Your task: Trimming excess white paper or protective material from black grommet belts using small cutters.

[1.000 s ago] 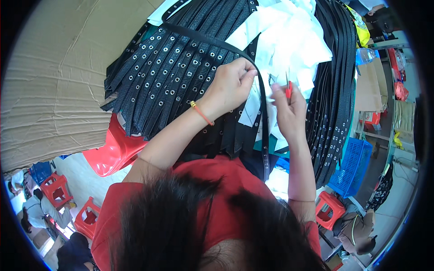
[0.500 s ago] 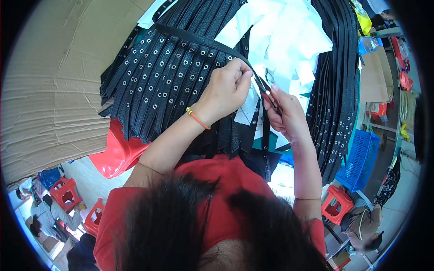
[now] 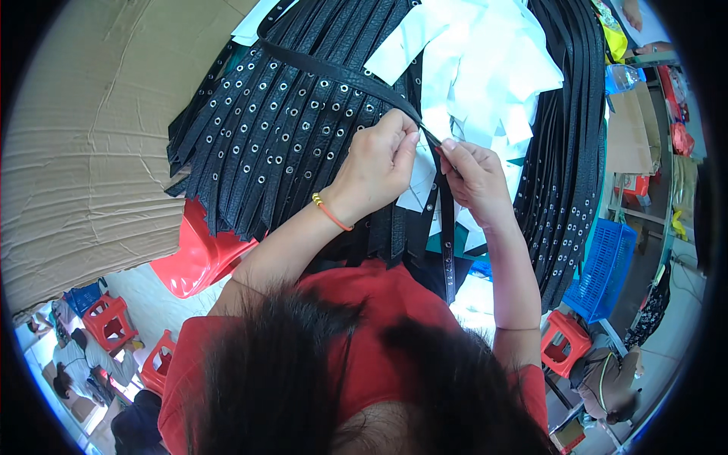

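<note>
A black belt strap (image 3: 334,70) loops across the pile and runs down to both my hands. My left hand (image 3: 377,158) is closed around the strap near its lower end. Close by on the right, my right hand (image 3: 479,182) is closed in a pinch, fingertips at the strap. In it is a small dark tool with a red part (image 3: 439,152), mostly hidden by the fingers. Under my left hand lies a thick layer of black belts (image 3: 265,136) with rows of metal eyelets. White sheets (image 3: 485,68) lie behind my right hand.
More black eyelet belts (image 3: 557,159) hang at the right. Cardboard (image 3: 83,152) covers the left side. A red stool (image 3: 201,254) stands below the belts. At the right are a blue plastic basket (image 3: 607,265), another red stool (image 3: 565,345) and a bent-over person (image 3: 610,383).
My left hand has shifted slightly down and left with the strap. My right hand has turned, its fingertips now closed at the strap, and the tool shows less.
</note>
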A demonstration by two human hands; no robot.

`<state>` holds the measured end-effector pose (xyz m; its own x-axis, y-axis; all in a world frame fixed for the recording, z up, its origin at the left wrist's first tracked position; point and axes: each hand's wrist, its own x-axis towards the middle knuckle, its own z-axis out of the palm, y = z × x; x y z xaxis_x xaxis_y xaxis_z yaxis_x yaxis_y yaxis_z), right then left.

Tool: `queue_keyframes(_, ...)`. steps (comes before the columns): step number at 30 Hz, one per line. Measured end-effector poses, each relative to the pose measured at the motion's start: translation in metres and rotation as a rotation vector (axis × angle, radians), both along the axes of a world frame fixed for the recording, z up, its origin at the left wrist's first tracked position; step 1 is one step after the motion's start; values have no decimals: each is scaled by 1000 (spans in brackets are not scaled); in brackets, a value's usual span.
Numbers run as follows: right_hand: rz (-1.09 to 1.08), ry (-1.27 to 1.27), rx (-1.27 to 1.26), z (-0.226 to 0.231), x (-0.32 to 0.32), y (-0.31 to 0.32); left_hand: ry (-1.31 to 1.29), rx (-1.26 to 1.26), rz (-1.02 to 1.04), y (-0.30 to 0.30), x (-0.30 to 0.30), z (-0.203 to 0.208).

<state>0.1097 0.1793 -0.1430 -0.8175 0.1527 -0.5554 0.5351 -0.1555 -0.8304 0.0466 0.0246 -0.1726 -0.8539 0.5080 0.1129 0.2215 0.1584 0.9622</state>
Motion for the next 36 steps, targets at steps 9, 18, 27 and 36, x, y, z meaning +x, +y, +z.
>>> queue_keyframes(9,1,89,113,3,5,4,-101,10,-13,1,4,10)
queue_keyframes(18,-58,259,356,-13,21,16,-158,47,-24,4,5,14)
queue_keyframes(27,77,-124,-176,22,62,13,-45,-117,-98,3,2,10)
queue_keyframes(36,-36,-159,-83,22,62,-9,8,-99,-81,8,14,14)
